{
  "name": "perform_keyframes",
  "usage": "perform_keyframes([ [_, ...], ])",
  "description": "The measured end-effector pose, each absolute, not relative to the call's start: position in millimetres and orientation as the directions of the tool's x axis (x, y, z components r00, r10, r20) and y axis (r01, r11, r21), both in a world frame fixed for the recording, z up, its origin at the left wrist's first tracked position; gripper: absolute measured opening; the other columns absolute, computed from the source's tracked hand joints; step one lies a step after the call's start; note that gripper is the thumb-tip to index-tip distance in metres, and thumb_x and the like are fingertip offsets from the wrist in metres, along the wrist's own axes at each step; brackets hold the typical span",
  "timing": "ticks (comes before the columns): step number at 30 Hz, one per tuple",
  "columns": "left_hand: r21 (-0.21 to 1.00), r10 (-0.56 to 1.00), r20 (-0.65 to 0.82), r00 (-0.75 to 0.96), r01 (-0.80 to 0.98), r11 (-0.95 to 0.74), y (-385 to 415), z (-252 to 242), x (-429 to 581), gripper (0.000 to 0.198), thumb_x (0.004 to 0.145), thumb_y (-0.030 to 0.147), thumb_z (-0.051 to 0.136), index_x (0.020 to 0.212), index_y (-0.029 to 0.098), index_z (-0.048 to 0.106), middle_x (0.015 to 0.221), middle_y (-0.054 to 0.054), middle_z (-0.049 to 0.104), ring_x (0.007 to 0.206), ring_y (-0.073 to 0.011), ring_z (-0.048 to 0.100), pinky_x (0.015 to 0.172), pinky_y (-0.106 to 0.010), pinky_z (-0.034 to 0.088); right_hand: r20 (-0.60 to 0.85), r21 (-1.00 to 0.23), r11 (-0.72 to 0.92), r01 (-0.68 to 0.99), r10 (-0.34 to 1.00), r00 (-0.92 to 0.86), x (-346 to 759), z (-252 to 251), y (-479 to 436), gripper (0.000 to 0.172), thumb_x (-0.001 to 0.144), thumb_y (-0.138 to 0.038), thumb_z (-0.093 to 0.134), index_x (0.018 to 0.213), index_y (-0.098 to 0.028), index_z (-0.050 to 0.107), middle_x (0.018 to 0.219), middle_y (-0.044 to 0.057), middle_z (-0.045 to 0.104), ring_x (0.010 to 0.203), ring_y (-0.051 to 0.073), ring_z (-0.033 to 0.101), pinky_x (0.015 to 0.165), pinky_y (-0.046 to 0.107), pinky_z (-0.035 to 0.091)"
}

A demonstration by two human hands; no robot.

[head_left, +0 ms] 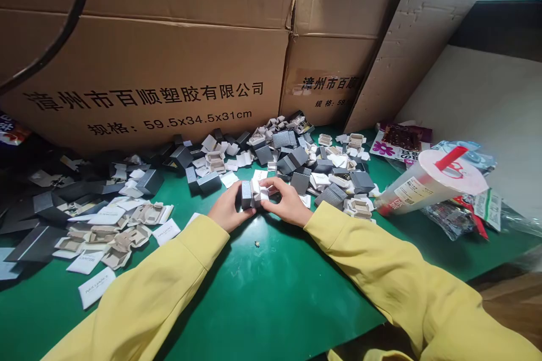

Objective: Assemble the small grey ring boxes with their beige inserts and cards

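Observation:
Both my hands are together at the middle of the green table. My left hand [231, 207] grips a small dark grey box [246, 194] between thumb and fingers. Right beside it, my right hand [288, 201] pinches a small white cardboard insert [258, 190], which touches the grey box. Whether the insert sits partly inside the box, I cannot make out. Just beyond my fingers lies a heap of similar grey boxes [298, 157] and white inserts. To the left, folded white inserts [114, 249] and printed white cards [96, 287] lie scattered.
Large brown cardboard cartons [186, 62] stand along the back of the green table [254, 304]. At the right, a tilted drink cup [406, 180] with a red straw stands by snack packets [451, 220]. Dark boxes [38, 245] are piled at the left. A black cable [70, 25] curves at upper left.

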State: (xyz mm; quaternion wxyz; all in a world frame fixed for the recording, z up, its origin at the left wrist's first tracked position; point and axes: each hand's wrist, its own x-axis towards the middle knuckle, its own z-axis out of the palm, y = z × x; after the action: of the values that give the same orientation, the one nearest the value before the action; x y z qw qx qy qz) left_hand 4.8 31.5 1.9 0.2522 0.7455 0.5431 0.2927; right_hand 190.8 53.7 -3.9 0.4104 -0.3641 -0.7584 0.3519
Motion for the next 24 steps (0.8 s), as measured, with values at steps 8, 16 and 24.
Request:
perform_keyframes([
  [8,0.68,0.957,0.152,0.246,0.677,-0.282,33.0,-2.2,2.1,0.056,0.064,0.037,0.063,0.113,0.018,0.043,0.101,-0.006,0.06,0.087,-0.023,0.059,0.078,-0.035,0.046,0.393,-0.882,0.463,0.086,0.825,-0.407,187.9,-6.3,54.2,0.022,0.068,-0.019,0.057,0.09,-0.02,0.051,0.101,0.004,0.057,0.095,0.015,0.056,0.084,0.029,0.045],
  [16,0.678,0.963,0.142,0.229,0.686,-0.264,32.4,-1.3,3.8,0.052,0.066,0.036,0.062,0.111,0.019,0.043,0.101,-0.006,0.06,0.089,-0.023,0.059,0.078,-0.035,0.045,0.418,-0.764,0.568,0.305,0.797,-0.436,191.1,-8.9,56.4,0.024,0.067,-0.017,0.058,0.09,-0.02,0.053,0.097,0.003,0.058,0.093,0.017,0.053,0.084,0.031,0.042],
  [24,0.669,0.972,0.105,0.212,0.708,-0.227,31.0,0.0,3.7,0.054,0.066,0.037,0.061,0.112,0.02,0.04,0.101,-0.005,0.059,0.089,-0.0223,0.058,0.078,-0.035,0.045,0.455,-0.75,0.611,0.255,0.755,-0.472,191.3,-8.3,57.1,0.022,0.068,-0.015,0.059,0.088,-0.02,0.053,0.097,0.003,0.058,0.093,0.016,0.054,0.082,0.029,0.043],
])
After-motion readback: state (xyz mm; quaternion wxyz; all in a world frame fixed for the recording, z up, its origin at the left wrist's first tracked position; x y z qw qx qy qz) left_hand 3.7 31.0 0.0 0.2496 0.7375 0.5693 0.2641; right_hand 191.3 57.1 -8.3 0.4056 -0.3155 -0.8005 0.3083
